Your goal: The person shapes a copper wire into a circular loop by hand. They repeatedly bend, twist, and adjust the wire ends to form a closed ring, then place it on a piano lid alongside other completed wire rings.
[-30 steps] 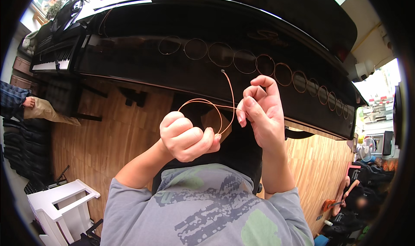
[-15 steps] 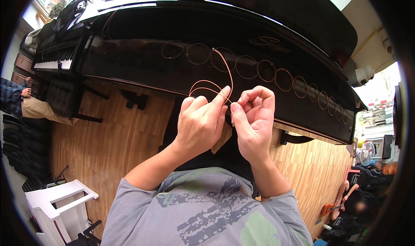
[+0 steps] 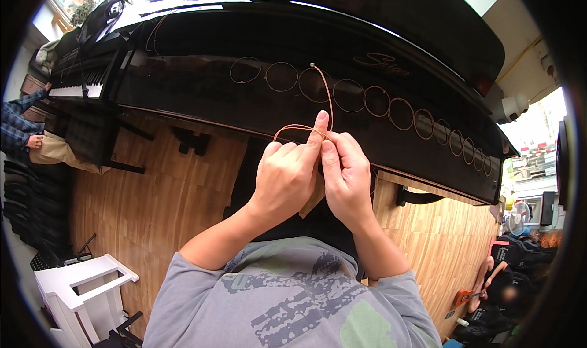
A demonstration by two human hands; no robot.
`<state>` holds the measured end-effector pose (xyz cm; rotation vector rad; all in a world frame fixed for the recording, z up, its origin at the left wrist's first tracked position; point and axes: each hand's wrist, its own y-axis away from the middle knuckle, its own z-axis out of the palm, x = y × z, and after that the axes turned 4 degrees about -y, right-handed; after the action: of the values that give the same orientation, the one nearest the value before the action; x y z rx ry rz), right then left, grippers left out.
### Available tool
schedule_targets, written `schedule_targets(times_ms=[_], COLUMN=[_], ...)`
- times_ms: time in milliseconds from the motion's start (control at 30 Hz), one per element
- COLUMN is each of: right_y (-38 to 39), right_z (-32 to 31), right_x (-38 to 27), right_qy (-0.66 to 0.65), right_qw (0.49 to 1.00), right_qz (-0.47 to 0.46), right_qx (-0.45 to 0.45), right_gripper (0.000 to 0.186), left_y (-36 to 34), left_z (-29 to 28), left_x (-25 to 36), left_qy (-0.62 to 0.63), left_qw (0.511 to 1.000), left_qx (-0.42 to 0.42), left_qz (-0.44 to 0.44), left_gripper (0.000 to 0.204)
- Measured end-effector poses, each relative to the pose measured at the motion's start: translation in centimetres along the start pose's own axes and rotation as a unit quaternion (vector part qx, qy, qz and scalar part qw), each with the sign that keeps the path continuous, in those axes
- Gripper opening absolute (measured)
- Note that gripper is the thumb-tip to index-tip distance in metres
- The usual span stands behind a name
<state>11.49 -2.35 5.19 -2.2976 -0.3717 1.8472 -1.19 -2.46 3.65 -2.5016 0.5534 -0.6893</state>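
A copper-coloured wound string (image 3: pixel 331 100), its small silver end piece standing up at the top, is looped between my two hands. My left hand (image 3: pixel 286 174) grips it, with the loop arching above its knuckles and the index finger pointing up. Against that index finger, the thumb and fingers of my right hand (image 3: pixel 347 177) pinch the string where its strands cross. Beyond my hands, several coiled strings (image 3: pixel 401 113) lie in a row on a glossy black surface (image 3: pixel 195 91), some silvery, others copper-toned.
At the far left a person in a plaid sleeve (image 3: pixel 21 125) sits by a keyboard (image 3: pixel 76 91). A white stool-like piece (image 3: pixel 85 287) stands lower left on the wooden floor (image 3: pixel 165 195). A small orange guitar (image 3: pixel 463 296) and a fan (image 3: pixel 518 216) are at the right.
My right hand has moved left and closed in beside my left index finger. The string's loop has flattened and its end has shifted right. The other person's hand has reached the keys.
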Motion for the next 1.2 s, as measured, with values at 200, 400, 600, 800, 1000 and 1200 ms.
schedule_targets(times_ms=[200, 400, 600, 800, 1000, 1200], right_y=[-0.3, -0.6, -0.5, 0.0, 1.0, 1.7], right_z=[0.5, 0.7, 0.4, 1.1, 1.3, 0.8], right_x=[0.4, 0.8, 1.0, 0.2, -0.2, 0.2], right_qy=[0.143, 0.19, 0.218, 0.378, 0.383, 0.361], right_qw=[0.984, 0.969, 0.963, 0.891, 0.899, 0.907], right_qz=[-0.102, -0.149, -0.158, -0.252, -0.211, -0.213], right_qx=[0.034, 0.053, -0.001, 0.012, -0.027, -0.038], right_gripper=[0.008, 0.006, 0.009, 0.011, 0.014, 0.025], left_y=[0.2, 0.8, 0.7, 1.4, 0.5, 0.2], left_z=[0.3, 0.0, -0.3, 1.0, 0.2, -0.2], left_x=[-0.6, -0.3, -1.2, -0.3, 0.4, 0.2], left_qy=[0.081, 0.328, 0.705, 0.753, 0.731, 0.768], left_qw=[0.997, 0.938, 0.671, 0.615, 0.62, 0.552], left_qx=[0.014, -0.076, -0.15, -0.065, 0.007, 0.083], left_qz=[0.011, -0.084, -0.175, -0.226, -0.283, -0.314], left_gripper=[0.06, 0.066, 0.062, 0.047, 0.039, 0.036])
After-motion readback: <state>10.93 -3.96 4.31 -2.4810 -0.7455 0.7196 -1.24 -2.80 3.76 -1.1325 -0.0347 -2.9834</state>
